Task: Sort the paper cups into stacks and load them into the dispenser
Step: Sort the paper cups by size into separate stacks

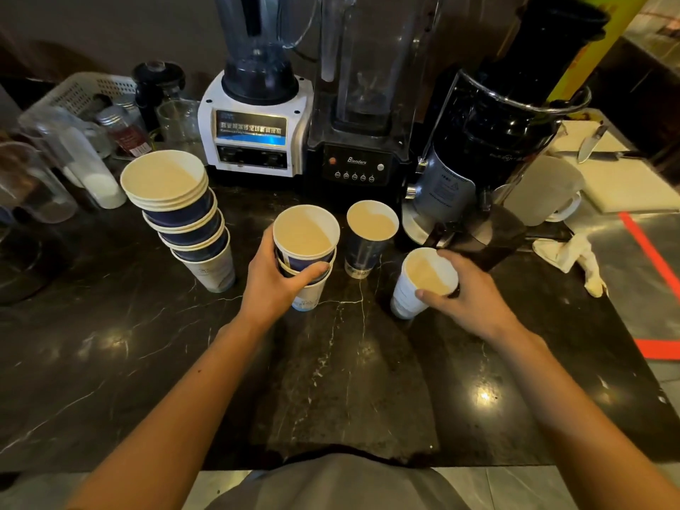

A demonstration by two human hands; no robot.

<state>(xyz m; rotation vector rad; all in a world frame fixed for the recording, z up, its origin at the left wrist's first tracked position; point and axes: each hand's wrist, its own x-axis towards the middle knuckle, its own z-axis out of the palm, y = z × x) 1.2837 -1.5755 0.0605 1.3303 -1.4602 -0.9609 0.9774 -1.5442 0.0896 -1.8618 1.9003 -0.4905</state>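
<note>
A tall leaning stack of several paper cups (186,219), dark blue with white rims, stands on the black marble counter (349,380) at the left. In the middle is a short stack of cups (305,237), and my left hand (276,281) is wrapped around its side. A single dark blue cup (369,239) stands upright just right of it, untouched. Further right, my right hand (467,292) grips the rim of a single white cup (423,281) that tilts slightly. No dispenser can be made out.
Two blenders (257,115) (362,104) and a black juicer (496,141) line the back of the counter. Glass jars and a white basket (84,93) crowd the back left. A frosted mug (544,193), a crumpled cloth (574,259), a knife (590,143) on a white board sit at right.
</note>
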